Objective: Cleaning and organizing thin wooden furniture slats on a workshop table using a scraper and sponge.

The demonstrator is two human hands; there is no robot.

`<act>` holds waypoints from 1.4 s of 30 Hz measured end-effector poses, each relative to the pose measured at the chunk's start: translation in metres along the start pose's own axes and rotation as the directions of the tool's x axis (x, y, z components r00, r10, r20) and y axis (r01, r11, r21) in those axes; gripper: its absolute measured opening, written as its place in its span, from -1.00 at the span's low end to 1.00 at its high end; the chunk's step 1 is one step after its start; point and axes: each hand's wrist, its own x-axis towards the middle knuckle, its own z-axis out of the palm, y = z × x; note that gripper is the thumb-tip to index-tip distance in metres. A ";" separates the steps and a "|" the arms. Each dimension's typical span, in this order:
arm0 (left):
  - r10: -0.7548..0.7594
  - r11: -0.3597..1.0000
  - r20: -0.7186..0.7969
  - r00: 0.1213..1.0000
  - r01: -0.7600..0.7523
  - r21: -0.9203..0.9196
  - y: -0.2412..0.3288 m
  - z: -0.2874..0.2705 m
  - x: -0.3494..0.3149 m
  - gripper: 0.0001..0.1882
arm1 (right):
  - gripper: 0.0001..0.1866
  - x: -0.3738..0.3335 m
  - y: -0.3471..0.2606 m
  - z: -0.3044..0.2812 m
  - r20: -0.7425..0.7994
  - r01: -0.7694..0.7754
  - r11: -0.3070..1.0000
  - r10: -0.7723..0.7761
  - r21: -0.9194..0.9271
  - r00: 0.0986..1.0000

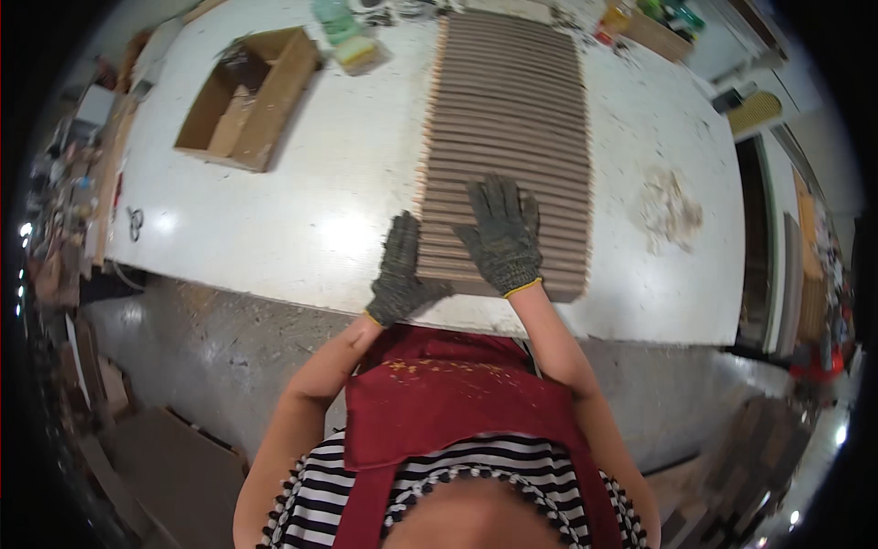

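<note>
A long stack of brown ribbed strips (pixel 503 110), laid side by side with pale ends along both edges, runs away from me on the white table. My right hand (pixel 503 233), in a dark knitted glove with a yellow cuff, lies flat on the near part of the strips with its fingers spread. Against the stack's near left corner rests my left hand (pixel 400 270), gloved the same way. Its fingers stretch along the left edge and its thumb reaches along the near edge. Neither hand grips anything.
On the white table (pixel 347 192), an open cardboard box (pixel 274 119) stands at the left and scissors (pixel 135 224) lie near the left edge. A green-tinted plastic bottle (pixel 337 20) and a yellow sponge (pixel 358 53) are at the back. A dried pale smear (pixel 670 210) marks the right side.
</note>
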 end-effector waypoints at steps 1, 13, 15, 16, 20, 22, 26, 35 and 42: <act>-0.018 1.000 0.024 1.000 0.017 0.010 -0.003 0.004 -0.001 0.33 | -0.24 -0.002 0.003 0.009 0.078 -0.052 0.998 0.055 -0.037 0.995; -0.140 0.990 0.070 0.988 0.138 0.024 0.001 -0.010 0.000 0.33 | -0.27 0.004 0.000 0.016 0.072 0.001 0.999 0.001 -0.039 0.997; -0.123 0.992 0.097 0.988 0.122 0.020 0.000 -0.012 0.000 0.32 | -0.28 0.005 0.000 0.018 0.043 0.034 0.998 -0.032 -0.043 0.999; -0.133 0.991 0.106 0.985 0.131 0.024 0.001 -0.011 0.000 0.32 | -0.28 0.004 0.001 0.017 0.053 0.015 0.999 -0.012 -0.052 0.999; -0.149 0.989 0.092 0.984 0.149 0.013 0.004 -0.014 -0.004 0.29 | -0.28 0.001 -0.002 0.014 0.042 0.022 0.999 -0.020 -0.042 0.999; -0.196 0.980 0.146 0.970 0.199 -0.006 0.009 -0.018 -0.005 0.30 | -0.30 0.000 -0.002 0.015 0.023 0.026 0.999 -0.025 -0.039 0.999; -0.208 0.973 0.148 0.967 0.220 -0.072 0.003 -0.025 -0.008 0.30 | -0.29 -0.001 -0.003 0.015 0.023 0.033 0.999 -0.032 -0.037 0.999; -0.534 0.558 0.200 0.821 0.520 -0.647 -0.009 -0.097 -0.030 -0.13 | -0.30 0.013 -0.001 -0.002 -0.035 0.038 0.999 -0.037 0.031 0.999; -0.473 0.612 0.144 0.869 0.442 -0.656 -0.071 -0.133 -0.051 -0.22 | -0.45 0.180 -0.063 -0.019 -0.222 0.424 0.898 -0.393 0.115 0.892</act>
